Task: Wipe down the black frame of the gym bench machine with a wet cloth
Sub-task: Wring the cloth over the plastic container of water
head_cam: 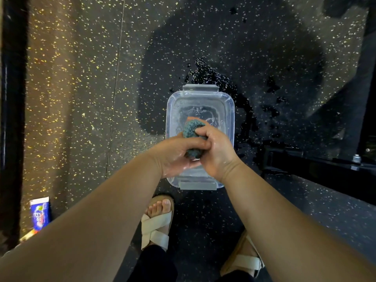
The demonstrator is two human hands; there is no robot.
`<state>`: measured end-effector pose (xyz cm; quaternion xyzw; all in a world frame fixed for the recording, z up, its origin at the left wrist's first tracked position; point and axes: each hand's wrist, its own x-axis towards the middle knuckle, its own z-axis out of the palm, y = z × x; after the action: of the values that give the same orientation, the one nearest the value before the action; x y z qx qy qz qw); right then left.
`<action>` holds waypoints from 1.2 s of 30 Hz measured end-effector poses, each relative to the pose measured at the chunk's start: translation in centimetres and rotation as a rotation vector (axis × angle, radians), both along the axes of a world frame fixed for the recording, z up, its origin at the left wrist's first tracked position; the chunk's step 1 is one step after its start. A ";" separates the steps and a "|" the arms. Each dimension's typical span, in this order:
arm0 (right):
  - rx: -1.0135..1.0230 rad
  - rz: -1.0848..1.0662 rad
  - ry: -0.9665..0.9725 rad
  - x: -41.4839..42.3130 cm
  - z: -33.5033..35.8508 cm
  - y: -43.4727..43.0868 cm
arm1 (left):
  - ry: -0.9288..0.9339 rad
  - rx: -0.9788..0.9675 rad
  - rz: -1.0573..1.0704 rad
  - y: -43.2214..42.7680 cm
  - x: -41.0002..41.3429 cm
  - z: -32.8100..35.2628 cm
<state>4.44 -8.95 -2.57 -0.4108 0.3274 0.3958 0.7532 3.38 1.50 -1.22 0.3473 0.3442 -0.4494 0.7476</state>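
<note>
- Cloth [192, 132], a blue-green knitted piece, sits bunched into a tight wad just above centre, over the near half of the water tub; most of it is buried in the two fists, so its full shape cannot be made out.
- Left hand [175, 154] grips the wad from nine o'clock, fingers curled round it and pressed together, skin glistening wet.
- Right hand [214, 147] grips it from three o'clock, fingers curled over the top, touching the left hand's fingers.
- Clear plastic tub [200, 98] with grey end clips stands on the floor beneath the hands; its near rim is hidden behind the wrists, and shallow water shows inside.
- Wet splashes [205, 72] darken the speckled rubber floor [81, 88] at twelve to two o'clock of the tub.
- Black frame [317, 169] runs from three toward four o'clock, cut off by the right edge, with a bolt on top.
- Sandalled feet [157, 222] stand at six o'clock.
- Blue tube [39, 215] at eight o'clock is partly covered by the left forearm; its label is unreadable.
</note>
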 end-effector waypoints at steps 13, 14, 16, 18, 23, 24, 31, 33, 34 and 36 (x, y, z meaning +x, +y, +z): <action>-0.535 0.875 -0.835 1.3 1.8 -4.0 | -0.007 0.296 -0.479 0.1 2.0 1.6; -0.576 0.941 -0.899 1.4 1.7 -3.9 | -0.029 0.293 -0.518 -0.1 2.1 1.8; -0.637 1.021 -0.959 2.0 1.9 -3.6 | -0.075 0.304 -0.584 -0.6 2.1 2.2; -0.679 1.132 -0.968 2.8 2.1 -3.3 | -0.107 0.365 -0.643 -0.9 1.8 2.4; -0.818 1.342 -0.963 3.1 2.5 -2.2 | -0.336 0.617 -0.863 -1.6 1.3 2.7; -0.843 1.341 -0.948 3.1 2.5 -2.0 | -0.426 0.679 -0.904 -1.7 1.2 2.5; -0.802 1.219 -0.617 2.7 1.4 -1.4 | -0.661 1.058 -1.249 -2.1 0.7 0.7; -0.768 1.175 -0.528 2.4 1.0 -1.2 | -0.591 1.100 -1.225 -2.2 0.4 0.5; -0.756 1.155 -0.483 2.2 0.9 -1.2 | -0.576 1.120 -1.235 -2.3 0.3 0.5; -0.741 1.101 -0.394 1.7 0.7 -1.2 | -0.570 1.161 -1.267 -2.4 0.1 0.5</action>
<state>6.09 -10.14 -1.83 -0.8119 0.0419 0.5003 0.2981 3.48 -0.92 -0.67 0.8923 0.0630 -0.4294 0.1243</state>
